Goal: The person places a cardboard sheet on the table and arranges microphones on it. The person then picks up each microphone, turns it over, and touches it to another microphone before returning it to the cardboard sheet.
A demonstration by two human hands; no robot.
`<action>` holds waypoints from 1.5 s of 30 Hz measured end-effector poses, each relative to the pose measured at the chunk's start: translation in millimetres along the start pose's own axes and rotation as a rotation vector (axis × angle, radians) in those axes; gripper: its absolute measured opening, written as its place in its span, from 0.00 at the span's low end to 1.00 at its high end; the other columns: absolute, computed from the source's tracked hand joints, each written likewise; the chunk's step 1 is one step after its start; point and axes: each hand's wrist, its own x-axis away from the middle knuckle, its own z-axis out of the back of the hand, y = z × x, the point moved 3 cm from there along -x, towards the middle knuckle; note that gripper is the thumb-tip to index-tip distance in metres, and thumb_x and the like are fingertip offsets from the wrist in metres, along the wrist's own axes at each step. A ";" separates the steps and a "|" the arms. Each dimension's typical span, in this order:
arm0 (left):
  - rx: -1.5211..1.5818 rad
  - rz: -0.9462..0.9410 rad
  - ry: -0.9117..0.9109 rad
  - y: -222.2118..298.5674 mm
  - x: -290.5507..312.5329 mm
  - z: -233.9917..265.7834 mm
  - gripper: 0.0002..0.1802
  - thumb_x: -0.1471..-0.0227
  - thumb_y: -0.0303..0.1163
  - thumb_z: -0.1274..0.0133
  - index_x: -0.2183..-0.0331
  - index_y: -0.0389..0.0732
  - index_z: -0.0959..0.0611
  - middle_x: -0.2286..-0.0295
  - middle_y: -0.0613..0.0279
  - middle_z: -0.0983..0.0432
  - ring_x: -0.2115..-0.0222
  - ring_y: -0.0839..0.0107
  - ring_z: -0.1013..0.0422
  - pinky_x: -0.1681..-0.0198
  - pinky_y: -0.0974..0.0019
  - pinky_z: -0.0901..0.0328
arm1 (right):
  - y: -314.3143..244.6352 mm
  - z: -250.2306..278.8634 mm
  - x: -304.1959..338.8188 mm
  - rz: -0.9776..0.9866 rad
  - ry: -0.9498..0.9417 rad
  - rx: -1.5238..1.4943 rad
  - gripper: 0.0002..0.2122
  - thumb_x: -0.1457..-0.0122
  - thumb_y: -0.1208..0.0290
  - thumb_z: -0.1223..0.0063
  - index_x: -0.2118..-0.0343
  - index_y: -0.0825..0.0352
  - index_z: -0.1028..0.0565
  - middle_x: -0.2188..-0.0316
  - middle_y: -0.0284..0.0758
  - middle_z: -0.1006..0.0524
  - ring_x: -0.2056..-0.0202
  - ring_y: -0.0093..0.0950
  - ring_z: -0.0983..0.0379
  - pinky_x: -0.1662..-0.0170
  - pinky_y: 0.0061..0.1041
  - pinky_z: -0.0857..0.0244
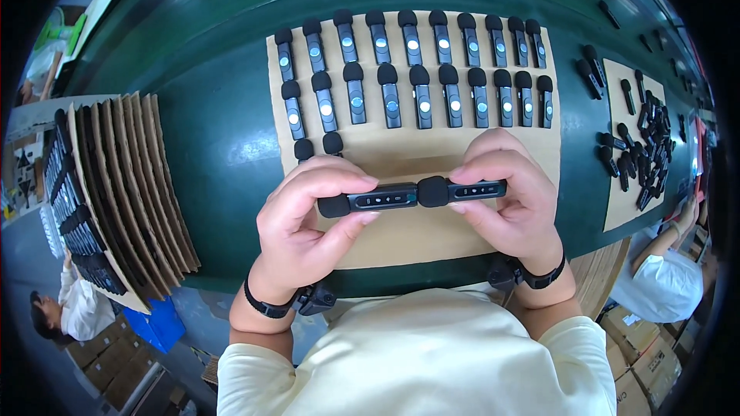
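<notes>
My left hand (302, 219) pinches a small black clip-on microphone (381, 199) between thumb and forefinger, its foam cap toward the palm. A second microphone (476, 189) is gripped the same way by my right hand (515, 194); its foam cap meets the end of the first one, or nearly so. Both lie sideways, narrow faces with small marks turned up, above a cardboard sheet (416, 250). Beyond my hands, two full rows of like microphones (423, 100) lie on that sheet, foam caps away from me. Part of a third row (332, 143) shows behind my left hand.
Loose microphones (654, 135) heap on another cardboard piece (617, 204) at the right of the green table (220, 154). Layered cardboard sheets (142, 185) with microphones stand at the left. Other people (667, 281) sit at both sides; cartons (644, 347) stand lower right.
</notes>
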 end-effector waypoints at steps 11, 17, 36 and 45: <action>0.088 0.038 -0.005 -2.9 4.9 -1.1 0.16 0.58 0.13 0.38 0.64 0.32 0.21 0.66 0.53 0.22 0.62 0.63 0.25 0.58 0.64 0.32 | 0.3 0.0 1.0 -0.001 -0.015 0.003 0.13 0.55 0.83 0.37 0.64 0.69 0.22 0.68 0.36 0.25 0.66 0.30 0.28 0.64 0.25 0.34; 0.054 0.022 -0.020 -0.6 3.9 -1.2 0.16 0.59 0.13 0.38 0.64 0.31 0.20 0.66 0.52 0.22 0.63 0.63 0.25 0.58 0.64 0.32 | 1.3 -0.7 1.4 0.006 -0.013 0.010 0.13 0.56 0.83 0.36 0.64 0.69 0.22 0.68 0.37 0.25 0.66 0.30 0.28 0.63 0.25 0.33; -0.260 -0.165 -0.043 5.3 -5.6 -6.6 0.17 0.63 0.14 0.41 0.65 0.33 0.19 0.67 0.52 0.22 0.69 0.61 0.28 0.60 0.62 0.35 | 1.1 -3.7 6.7 -0.029 0.146 -0.346 0.15 0.54 0.86 0.40 0.60 0.71 0.22 0.66 0.38 0.26 0.63 0.29 0.29 0.61 0.24 0.35; -0.059 -0.046 -0.044 -4.2 3.1 -17.3 0.18 0.61 0.13 0.42 0.64 0.35 0.21 0.64 0.52 0.22 0.62 0.61 0.25 0.57 0.62 0.32 | -3.5 -9.8 4.2 0.088 -0.081 0.109 0.16 0.53 0.85 0.40 0.59 0.69 0.26 0.65 0.39 0.26 0.65 0.30 0.28 0.62 0.26 0.34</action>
